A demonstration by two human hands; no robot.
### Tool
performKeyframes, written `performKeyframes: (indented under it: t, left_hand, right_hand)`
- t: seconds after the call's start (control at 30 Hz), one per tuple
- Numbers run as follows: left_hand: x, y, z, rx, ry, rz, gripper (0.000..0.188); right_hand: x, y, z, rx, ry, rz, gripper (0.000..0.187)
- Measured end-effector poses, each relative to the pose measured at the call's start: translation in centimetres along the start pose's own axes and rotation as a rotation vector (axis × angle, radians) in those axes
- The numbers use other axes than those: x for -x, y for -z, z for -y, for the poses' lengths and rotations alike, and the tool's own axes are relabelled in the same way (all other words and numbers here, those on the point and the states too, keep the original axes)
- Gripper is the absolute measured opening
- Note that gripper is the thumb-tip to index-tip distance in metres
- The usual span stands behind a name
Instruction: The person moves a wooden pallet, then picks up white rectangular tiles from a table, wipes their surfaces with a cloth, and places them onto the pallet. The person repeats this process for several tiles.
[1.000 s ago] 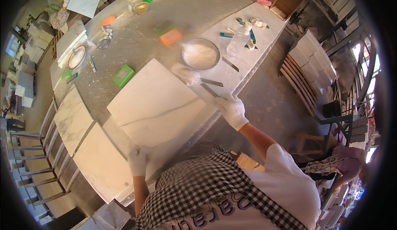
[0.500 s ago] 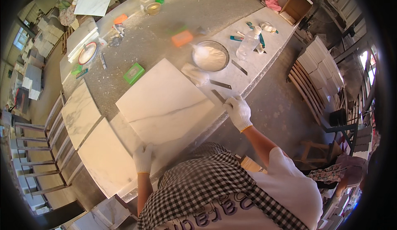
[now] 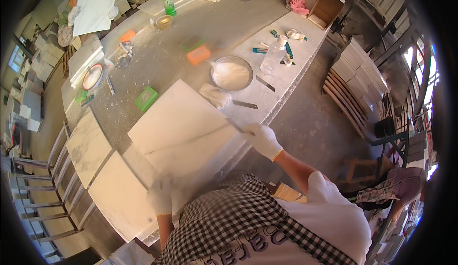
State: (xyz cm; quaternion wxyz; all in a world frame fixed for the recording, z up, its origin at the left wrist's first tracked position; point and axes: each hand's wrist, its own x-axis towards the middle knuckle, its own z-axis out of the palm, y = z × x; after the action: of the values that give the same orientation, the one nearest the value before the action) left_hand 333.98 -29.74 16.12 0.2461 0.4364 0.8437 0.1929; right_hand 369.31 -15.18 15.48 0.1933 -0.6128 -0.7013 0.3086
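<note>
A white marble tile (image 3: 177, 114) with a grey vein lies in front of me on the worktable. My right hand (image 3: 263, 140), in a white knit glove, is closed around a thin, flat metal scraper blade (image 3: 234, 124). The blade's end meets the tile's right corner. My left hand (image 3: 161, 197), also gloved, is by the tile's near left corner; its fingers are blurred, so their grip is unclear. Beyond the tile's right side lie a crumpled white cloth (image 3: 215, 96), a second flat blade (image 3: 244, 104) and a metal bowl (image 3: 250, 78) with white paste.
Two more marble tiles (image 3: 117, 193) lie at the left. A green block (image 3: 146, 98), an orange block (image 3: 198, 55) and a clear bottle (image 3: 273, 57) stand on the worktable (image 3: 157, 60). Across it, another person holds a white slab (image 3: 94, 13). Stacked tiles (image 3: 358, 76) sit on pallets at the right.
My right hand has drawn the scraper blade nearer, onto the tile's right corner. My left hand has come slightly nearer me. The view has shifted a little, and the other person's slab has tilted.
</note>
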Motion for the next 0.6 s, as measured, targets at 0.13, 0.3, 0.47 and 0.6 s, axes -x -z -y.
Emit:
performKeyframes:
  t: [0.13, 0.3, 0.47, 0.6]
  left_hand:
    - [-0.3, 1.4, -4.0, 0.411, -0.230, 0.190, 0.047]
    - [-0.2, 1.4, -8.3, 0.809, -0.220, 0.387, 0.045]
    - [0.4, 1.7, -9.3, 0.793, -0.102, 0.329, 0.048]
    - [-0.8, 0.8, -8.8, 0.796, -0.136, 0.257, 0.049]
  right_hand:
    - [0.4, -1.7, 6.0, -0.271, 0.245, 0.157, 0.030]
    - [2.2, -6.5, 13.1, -0.531, 0.585, 0.293, 0.024]
    - [2.2, -7.4, 15.2, -0.712, 0.628, 0.307, 0.019]
    - [1.3, -6.8, 14.5, -0.694, 0.594, 0.383, 0.017]
